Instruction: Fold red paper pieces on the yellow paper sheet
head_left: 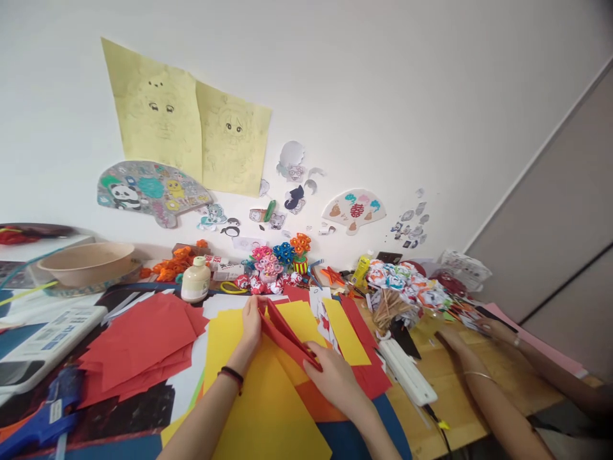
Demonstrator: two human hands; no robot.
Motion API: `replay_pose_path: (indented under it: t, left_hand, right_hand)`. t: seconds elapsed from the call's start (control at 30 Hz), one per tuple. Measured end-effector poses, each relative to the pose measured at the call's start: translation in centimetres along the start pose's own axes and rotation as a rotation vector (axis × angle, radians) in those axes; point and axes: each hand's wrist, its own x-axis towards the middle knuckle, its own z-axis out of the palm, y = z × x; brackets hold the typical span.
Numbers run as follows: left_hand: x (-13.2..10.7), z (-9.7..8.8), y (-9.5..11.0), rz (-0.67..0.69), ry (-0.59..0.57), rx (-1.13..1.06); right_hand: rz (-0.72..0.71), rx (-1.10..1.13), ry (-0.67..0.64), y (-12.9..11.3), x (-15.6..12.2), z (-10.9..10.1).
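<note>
My left hand (251, 326) pinches the far end of a folded red paper (285, 333), fingers closed on its edge. At the paper's near end, my right hand (335, 378) presses and grips it. The red paper lies over yellow sheets (268, 409) spread on the table. A pile of red sheets (138, 348) sits to the left of my left hand.
Another person's hands (453, 342) rest on the wooden table at right, near white sticks (407, 370) and wooden skewers (389, 306). A glue bottle (195, 280), paper flowers (275, 262), a bowl (86, 262) and a blue glue gun (48, 409) lie around.
</note>
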Motion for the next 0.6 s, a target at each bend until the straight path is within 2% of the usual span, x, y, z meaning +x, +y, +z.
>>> replay_pose_path:
  t: [0.1,0.2,0.4,0.5,0.6]
  left_hand:
    - [-1.1,0.6,-0.1,-0.002,0.070,-0.014]
    - [-2.3,1.2,0.0,-0.002,0.116,-0.023]
    - [-3.3,1.7,0.0,0.022,-0.019,-0.030]
    - [-2.6,1.3,-0.3,0.002,-0.002,-0.031]
    - [-2.1,1.0,-0.6,-0.015,-0.016,-0.035]
  right_hand:
    - [-0.077,-0.043,-0.056,-0.7,0.3,-0.5]
    - [-0.093,-0.127,-0.062,-1.1,1.1,-0.5]
    - [-0.075,-0.233,0.017,-0.7,2.6,0.4]
    - [-0.023,-0.138,0.091,1.1,2.6,-1.1]
    - [0.052,0.112,0.182,4.2,2.1,-4.3]
